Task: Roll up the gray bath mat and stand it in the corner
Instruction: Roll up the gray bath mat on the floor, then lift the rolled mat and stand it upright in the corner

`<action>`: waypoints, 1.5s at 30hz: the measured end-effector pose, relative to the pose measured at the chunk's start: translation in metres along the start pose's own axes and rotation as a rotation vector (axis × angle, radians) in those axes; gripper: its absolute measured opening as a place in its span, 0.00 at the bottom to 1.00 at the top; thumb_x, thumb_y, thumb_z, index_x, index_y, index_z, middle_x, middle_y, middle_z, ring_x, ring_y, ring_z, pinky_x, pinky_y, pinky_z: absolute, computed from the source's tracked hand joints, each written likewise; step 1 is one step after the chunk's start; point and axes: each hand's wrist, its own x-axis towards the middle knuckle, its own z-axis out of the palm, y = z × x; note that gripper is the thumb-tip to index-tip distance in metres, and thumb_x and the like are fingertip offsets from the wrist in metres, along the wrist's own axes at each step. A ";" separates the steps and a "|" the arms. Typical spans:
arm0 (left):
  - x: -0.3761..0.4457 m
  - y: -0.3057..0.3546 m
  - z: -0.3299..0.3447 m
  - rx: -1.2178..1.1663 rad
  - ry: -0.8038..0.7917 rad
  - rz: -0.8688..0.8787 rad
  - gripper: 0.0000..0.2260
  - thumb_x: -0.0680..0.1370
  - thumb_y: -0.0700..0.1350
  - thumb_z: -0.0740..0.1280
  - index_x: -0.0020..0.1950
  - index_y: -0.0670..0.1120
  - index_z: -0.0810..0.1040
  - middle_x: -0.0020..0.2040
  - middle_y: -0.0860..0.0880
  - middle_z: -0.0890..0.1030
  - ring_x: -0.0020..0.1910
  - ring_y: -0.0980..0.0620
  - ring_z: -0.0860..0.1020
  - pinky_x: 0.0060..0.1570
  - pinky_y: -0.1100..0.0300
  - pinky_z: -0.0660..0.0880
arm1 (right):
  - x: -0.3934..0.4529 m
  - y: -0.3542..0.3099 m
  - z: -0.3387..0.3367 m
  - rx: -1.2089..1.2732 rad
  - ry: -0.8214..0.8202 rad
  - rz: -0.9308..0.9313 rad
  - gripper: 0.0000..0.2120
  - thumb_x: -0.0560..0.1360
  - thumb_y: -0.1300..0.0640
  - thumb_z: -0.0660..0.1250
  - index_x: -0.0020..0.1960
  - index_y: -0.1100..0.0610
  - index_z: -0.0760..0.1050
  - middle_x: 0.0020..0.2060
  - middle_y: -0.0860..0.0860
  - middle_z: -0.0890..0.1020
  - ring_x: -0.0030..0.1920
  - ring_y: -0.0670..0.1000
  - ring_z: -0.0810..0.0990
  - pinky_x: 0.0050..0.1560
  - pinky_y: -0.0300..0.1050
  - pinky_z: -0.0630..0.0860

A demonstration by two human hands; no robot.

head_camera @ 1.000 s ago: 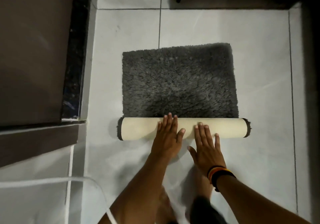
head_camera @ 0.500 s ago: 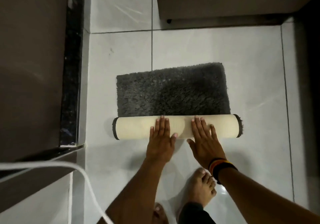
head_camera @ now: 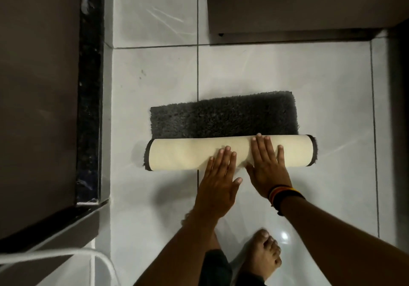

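The gray bath mat [head_camera: 223, 117] lies on the white tiled floor, most of it wound into a roll [head_camera: 183, 154] whose cream backing faces out. A short strip of shaggy pile still lies flat beyond the roll. My left hand [head_camera: 218, 179] rests flat with its fingertips on the roll's near side, fingers apart. My right hand [head_camera: 266, 164], with dark and orange bands at the wrist, presses flat over the top of the roll, fingertips at its far edge.
A dark wall with a black stone edge [head_camera: 88, 108] runs along the left. A brown panel [head_camera: 309, 4] closes the far side. A white rail [head_camera: 55, 254] curves at the lower left. My bare foot [head_camera: 263, 257] stands just behind my arms.
The roll has moved away from me and grown thicker, and the flat pile beyond it has shrunk to a short strip. Both hands followed it; the view tilted forward.
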 end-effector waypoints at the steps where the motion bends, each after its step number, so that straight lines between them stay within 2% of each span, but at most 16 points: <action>1: 0.009 -0.002 -0.006 0.006 -0.046 -0.028 0.31 0.86 0.58 0.46 0.87 0.45 0.51 0.88 0.45 0.48 0.88 0.46 0.45 0.87 0.46 0.46 | 0.011 -0.001 -0.010 -0.005 -0.026 0.011 0.35 0.85 0.42 0.49 0.83 0.57 0.39 0.83 0.56 0.42 0.83 0.57 0.40 0.81 0.65 0.44; 7: 0.069 -0.011 -0.049 0.081 -0.170 -0.087 0.32 0.88 0.58 0.49 0.88 0.47 0.43 0.89 0.48 0.42 0.88 0.47 0.40 0.87 0.46 0.41 | 0.007 -0.015 -0.042 0.047 0.042 0.042 0.35 0.85 0.44 0.52 0.83 0.58 0.41 0.83 0.56 0.44 0.83 0.57 0.44 0.82 0.63 0.48; 12: 0.124 -0.013 -0.092 0.107 -0.347 -0.150 0.31 0.89 0.58 0.49 0.88 0.48 0.42 0.89 0.47 0.40 0.88 0.46 0.39 0.86 0.46 0.38 | 0.000 -0.022 -0.035 0.043 -0.098 0.077 0.36 0.84 0.41 0.48 0.78 0.53 0.28 0.82 0.53 0.35 0.81 0.54 0.34 0.82 0.62 0.42; 15: 0.128 -0.012 -0.101 0.091 -0.348 -0.130 0.32 0.89 0.57 0.50 0.87 0.47 0.41 0.88 0.46 0.40 0.88 0.46 0.39 0.86 0.46 0.38 | 0.021 -0.020 -0.051 0.024 -0.214 0.075 0.37 0.85 0.41 0.47 0.77 0.53 0.24 0.80 0.53 0.31 0.79 0.54 0.30 0.82 0.62 0.41; 18: 0.117 -0.010 -0.102 0.045 -0.190 -0.022 0.31 0.89 0.56 0.52 0.88 0.46 0.45 0.88 0.45 0.42 0.88 0.44 0.41 0.83 0.47 0.35 | 0.058 -0.015 -0.075 0.067 -0.164 0.054 0.36 0.85 0.42 0.48 0.77 0.52 0.26 0.81 0.52 0.32 0.80 0.54 0.31 0.81 0.64 0.41; 20: 0.122 -0.008 -0.105 0.012 -0.179 0.012 0.31 0.88 0.54 0.55 0.87 0.44 0.49 0.88 0.43 0.46 0.88 0.42 0.44 0.86 0.44 0.39 | 0.087 -0.014 -0.098 0.109 -0.192 0.048 0.35 0.85 0.43 0.48 0.80 0.53 0.30 0.82 0.52 0.35 0.81 0.53 0.33 0.81 0.64 0.41; 24: 0.150 -0.001 -0.119 0.049 -0.318 -0.111 0.36 0.87 0.57 0.58 0.88 0.46 0.43 0.89 0.45 0.41 0.87 0.44 0.38 0.86 0.45 0.38 | 0.113 -0.018 -0.133 0.248 -0.204 0.085 0.31 0.86 0.46 0.50 0.83 0.54 0.42 0.84 0.52 0.44 0.83 0.52 0.41 0.82 0.59 0.42; 26: 0.168 0.000 -0.126 0.046 -0.345 -0.145 0.37 0.86 0.60 0.58 0.88 0.46 0.43 0.89 0.45 0.41 0.88 0.44 0.39 0.85 0.46 0.37 | 0.107 -0.019 -0.141 0.411 -0.035 0.129 0.27 0.85 0.49 0.55 0.82 0.56 0.55 0.83 0.53 0.55 0.83 0.54 0.52 0.81 0.55 0.55; 28: 0.188 -0.001 -0.134 0.049 -0.344 -0.173 0.37 0.86 0.61 0.57 0.88 0.47 0.44 0.89 0.45 0.44 0.88 0.44 0.41 0.86 0.45 0.40 | 0.091 -0.016 -0.141 0.513 0.218 0.189 0.20 0.84 0.51 0.59 0.73 0.56 0.69 0.75 0.55 0.69 0.74 0.56 0.69 0.67 0.53 0.75; 30: 0.212 -0.005 -0.140 0.053 -0.338 -0.200 0.36 0.86 0.63 0.55 0.88 0.47 0.47 0.89 0.45 0.48 0.88 0.44 0.46 0.86 0.44 0.43 | 0.076 -0.008 -0.126 0.592 0.345 0.311 0.15 0.83 0.49 0.59 0.63 0.56 0.75 0.63 0.55 0.76 0.63 0.58 0.76 0.53 0.49 0.76; 33: 0.232 -0.010 -0.148 0.003 -0.356 -0.228 0.36 0.85 0.66 0.51 0.88 0.47 0.52 0.89 0.44 0.53 0.88 0.44 0.50 0.86 0.44 0.46 | 0.064 0.006 -0.099 1.119 0.249 0.854 0.30 0.82 0.35 0.52 0.62 0.59 0.76 0.58 0.59 0.80 0.61 0.64 0.78 0.58 0.54 0.74; 35: 0.249 -0.012 -0.155 -0.006 -0.369 -0.228 0.37 0.85 0.68 0.49 0.87 0.46 0.55 0.88 0.44 0.56 0.87 0.43 0.52 0.86 0.44 0.49 | 0.080 0.013 -0.093 1.705 0.043 1.215 0.41 0.80 0.29 0.47 0.71 0.62 0.71 0.66 0.64 0.78 0.66 0.67 0.76 0.67 0.65 0.73; 36: 0.256 -0.015 -0.156 -0.032 -0.369 -0.231 0.37 0.85 0.68 0.49 0.86 0.45 0.58 0.87 0.43 0.59 0.87 0.42 0.54 0.85 0.43 0.52 | 0.089 0.014 -0.089 1.887 -0.044 1.288 0.45 0.78 0.27 0.44 0.74 0.62 0.68 0.70 0.64 0.76 0.68 0.67 0.75 0.70 0.67 0.71; 41: 0.275 -0.017 -0.165 -0.069 -0.378 -0.281 0.39 0.83 0.71 0.45 0.78 0.44 0.73 0.77 0.40 0.75 0.79 0.38 0.69 0.79 0.40 0.63 | 0.153 -0.009 -0.093 2.516 0.070 1.223 0.54 0.70 0.18 0.45 0.79 0.59 0.63 0.75 0.62 0.71 0.73 0.68 0.71 0.73 0.70 0.68; 43: 0.278 -0.010 -0.168 -0.038 -0.387 -0.285 0.40 0.82 0.73 0.45 0.81 0.46 0.68 0.77 0.39 0.74 0.78 0.35 0.69 0.78 0.37 0.63 | 0.170 -0.022 -0.104 2.662 0.170 1.146 0.54 0.67 0.17 0.48 0.79 0.54 0.64 0.74 0.61 0.72 0.72 0.68 0.72 0.72 0.73 0.66; 45: 0.276 0.000 -0.174 -0.032 -0.421 -0.301 0.40 0.81 0.74 0.44 0.86 0.53 0.58 0.83 0.39 0.67 0.82 0.32 0.62 0.80 0.32 0.57 | 0.174 -0.032 -0.114 2.629 0.207 1.145 0.54 0.66 0.16 0.47 0.79 0.50 0.63 0.75 0.59 0.72 0.73 0.67 0.71 0.73 0.74 0.64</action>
